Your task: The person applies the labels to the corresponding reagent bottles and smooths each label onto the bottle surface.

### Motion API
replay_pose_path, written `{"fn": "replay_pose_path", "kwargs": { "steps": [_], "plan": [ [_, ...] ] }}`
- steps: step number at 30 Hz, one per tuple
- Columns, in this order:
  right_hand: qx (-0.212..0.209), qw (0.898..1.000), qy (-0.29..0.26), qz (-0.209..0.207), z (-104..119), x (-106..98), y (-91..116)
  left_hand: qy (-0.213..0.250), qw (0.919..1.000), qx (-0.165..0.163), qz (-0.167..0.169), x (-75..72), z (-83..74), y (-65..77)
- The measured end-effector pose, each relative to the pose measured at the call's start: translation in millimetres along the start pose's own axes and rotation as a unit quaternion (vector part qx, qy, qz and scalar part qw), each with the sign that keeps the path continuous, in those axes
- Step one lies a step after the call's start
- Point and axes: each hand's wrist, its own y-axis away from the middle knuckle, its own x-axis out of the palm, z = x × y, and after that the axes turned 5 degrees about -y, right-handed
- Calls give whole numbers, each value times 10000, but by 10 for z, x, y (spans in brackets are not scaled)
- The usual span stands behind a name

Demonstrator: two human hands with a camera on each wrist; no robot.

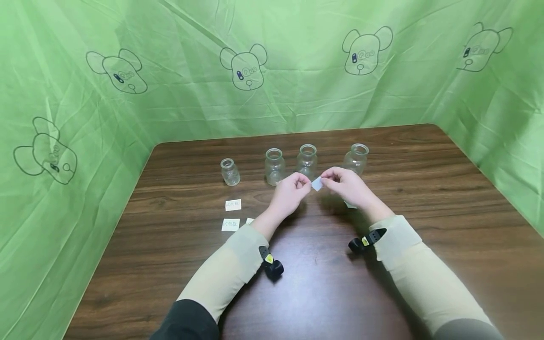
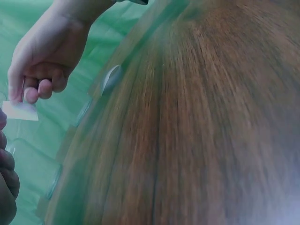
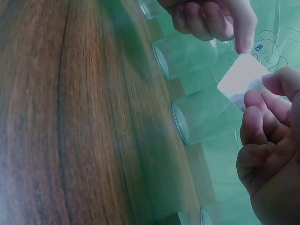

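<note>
A small white paper label is held up between both hands, in front of the glass jars. My right hand pinches one edge of it between thumb and forefinger, plainly seen in the right wrist view on the label. At the opposite corner, the fingertips of my left hand pinch it. Behind the hands stand two wide-mouthed glass jars. Another glass jar is partly hidden by the right hand.
A smaller glass jar stands to the left. Handwritten white labels lie on the wooden table; one more peeks out by the left sleeve, and another label under the right hand. Green cloth surrounds the table.
</note>
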Motion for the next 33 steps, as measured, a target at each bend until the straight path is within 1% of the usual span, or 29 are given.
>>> {"fn": "replay_pose_path", "kwargs": {
  "steps": [4,6,9,12,16,19,22,26,30,33],
  "plan": [
    [121,9997,-179,-112,29,1,3,-46,10000,58,44,43,-22,-6],
    [122,9994,-258,-219,88,-2,22,-75,10000,61,-9,59,-35,-9],
    [68,9986,-433,-307,194,-14,66,-16,9999,-31,-123,90,-58,-17],
    [-49,9985,-463,-304,150,-28,64,-8,9997,-97,-204,117,-96,-26],
    [-88,9986,-420,-305,-6,-24,17,-183,9996,-43,-224,140,-147,-23],
    [28,9986,-392,-343,-4,-18,18,-265,9995,-7,-177,156,-160,-20],
    [128,9987,-296,-391,-4,-22,20,-270,9996,-11,-62,181,-159,-18],
    [175,9987,-132,-466,-4,-20,28,-351,9994,43,41,213,-163,-6],
    [137,9987,-58,-497,-12,-15,38,-474,9988,146,1,237,-172,0],
    [134,9985,9,-540,-24,-19,43,-509,9986,164,-39,244,-177,1]
  ]
}}
